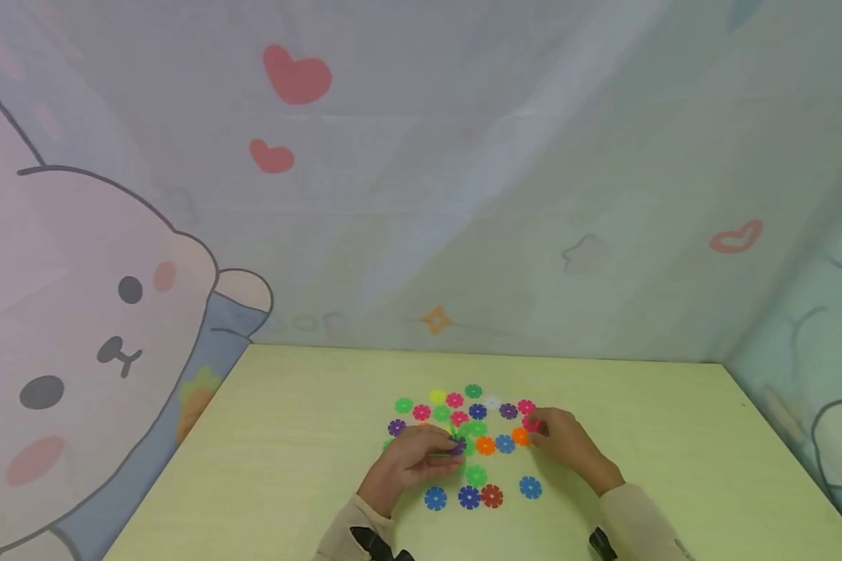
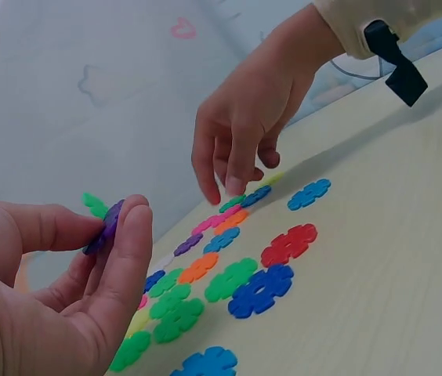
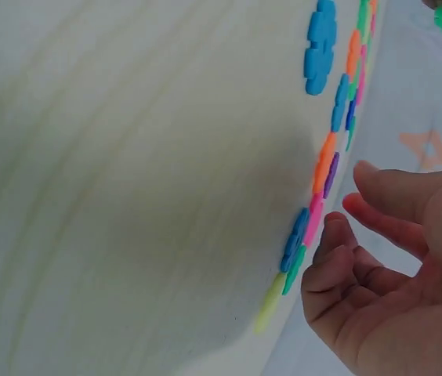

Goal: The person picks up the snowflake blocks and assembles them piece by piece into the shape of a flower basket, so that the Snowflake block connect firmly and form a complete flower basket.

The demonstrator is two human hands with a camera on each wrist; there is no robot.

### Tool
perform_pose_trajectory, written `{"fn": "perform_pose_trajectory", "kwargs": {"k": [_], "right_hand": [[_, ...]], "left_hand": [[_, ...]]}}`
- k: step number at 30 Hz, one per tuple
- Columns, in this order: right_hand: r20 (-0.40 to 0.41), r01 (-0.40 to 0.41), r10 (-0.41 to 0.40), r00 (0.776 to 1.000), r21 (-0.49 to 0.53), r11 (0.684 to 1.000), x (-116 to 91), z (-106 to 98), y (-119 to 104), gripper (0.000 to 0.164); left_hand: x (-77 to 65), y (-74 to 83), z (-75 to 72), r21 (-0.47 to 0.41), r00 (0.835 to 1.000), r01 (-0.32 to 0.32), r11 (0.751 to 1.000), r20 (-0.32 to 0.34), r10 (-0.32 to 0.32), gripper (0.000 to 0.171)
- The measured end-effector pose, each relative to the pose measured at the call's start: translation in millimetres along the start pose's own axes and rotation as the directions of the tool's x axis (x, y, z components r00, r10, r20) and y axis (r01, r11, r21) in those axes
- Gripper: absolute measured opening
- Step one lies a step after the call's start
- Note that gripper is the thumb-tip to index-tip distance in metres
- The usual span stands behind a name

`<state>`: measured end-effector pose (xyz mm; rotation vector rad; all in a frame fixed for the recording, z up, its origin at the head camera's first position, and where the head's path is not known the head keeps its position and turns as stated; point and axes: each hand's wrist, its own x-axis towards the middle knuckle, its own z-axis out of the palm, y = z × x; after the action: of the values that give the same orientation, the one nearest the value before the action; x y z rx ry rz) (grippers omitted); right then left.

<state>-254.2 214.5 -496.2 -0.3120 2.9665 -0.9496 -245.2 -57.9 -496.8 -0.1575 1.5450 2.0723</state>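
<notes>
My left hand pinches a purple notched flower-shaped disc between thumb and fingers, raised above the table. A green disc sticks out from behind the purple one and appears joined to it; the fingers hide much of both. Over the right side of the scattered discs hovers my right hand, its thumb and fingers apart and loosely bent with nothing between them. Nearest to its fingertips are a pink disc and an orange disc. In the right wrist view, a dark blue disc lies near that hand.
Many loose discs lie flat on the pale table, among them a red disc, a light blue disc and a green disc. Behind the table hangs a printed cloth with hearts and a cartoon bear.
</notes>
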Motion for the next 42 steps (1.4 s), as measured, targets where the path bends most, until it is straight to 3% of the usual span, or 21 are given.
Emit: {"fn": "perform_pose_trajectory", "kwargs": {"k": [8, 15, 21, 25, 28, 33, 37, 42], "right_hand": [[0.082, 0.023, -0.019, 0.996, -0.051, 0.998, 5.1, 7.1, -1.7, 0.016], [0.1, -0.006, 0.013, 0.995, -0.074, 0.997, 4.4, 5.1, -5.5, 0.019], [0.066, -0.008, 0.012, 0.998, -0.054, 0.999, 0.3, 6.6, -4.4, 0.017], [0.02, 0.064, -0.065, 0.998, 0.021, 0.998, -1.4, 4.7, -5.8, 0.008], [0.013, 0.156, -0.159, 0.987, 0.134, 0.979, -2.1, 1.6, -11.3, 0.011], [0.014, 0.29, -0.309, 0.951, 0.307, 0.906, -2.4, 3.2, -22.0, 0.015], [0.028, 0.344, -0.384, 0.923, 0.388, 0.855, -3.3, 8.0, -28.3, 0.02], [0.043, 0.348, -0.396, 0.917, 0.397, 0.849, -4.4, 11.6, -32.8, 0.019]], "left_hand": [[0.6, -4.8, 8.2, 0.012, 1.0, 0.01, 1.0, 0.009, -0.01, 0.038], [1.1, -6.0, 12.4, 0.002, 1.0, 0.013, 1.0, -0.005, -0.013, 0.03], [4.7, -9.8, 13.7, -0.013, 0.999, 0.024, 1.0, -0.021, -0.025, 0.026], [5.9, -10.2, 13.8, -0.012, 0.999, 0.026, 1.0, -0.024, -0.027, 0.026], [5.5, -8.7, 14.6, -0.014, 0.999, 0.026, 1.0, -0.024, -0.027, 0.026], [4.6, -5.5, 17.2, -0.013, 0.999, 0.014, 1.0, -0.029, -0.014, 0.024], [5.1, -5.2, 18.4, 0.008, 1.0, -0.006, 1.0, -0.031, 0.006, 0.021], [5.7, -5.4, 19.6, 0.034, 0.999, -0.019, 0.999, -0.028, 0.02, 0.017]]}}
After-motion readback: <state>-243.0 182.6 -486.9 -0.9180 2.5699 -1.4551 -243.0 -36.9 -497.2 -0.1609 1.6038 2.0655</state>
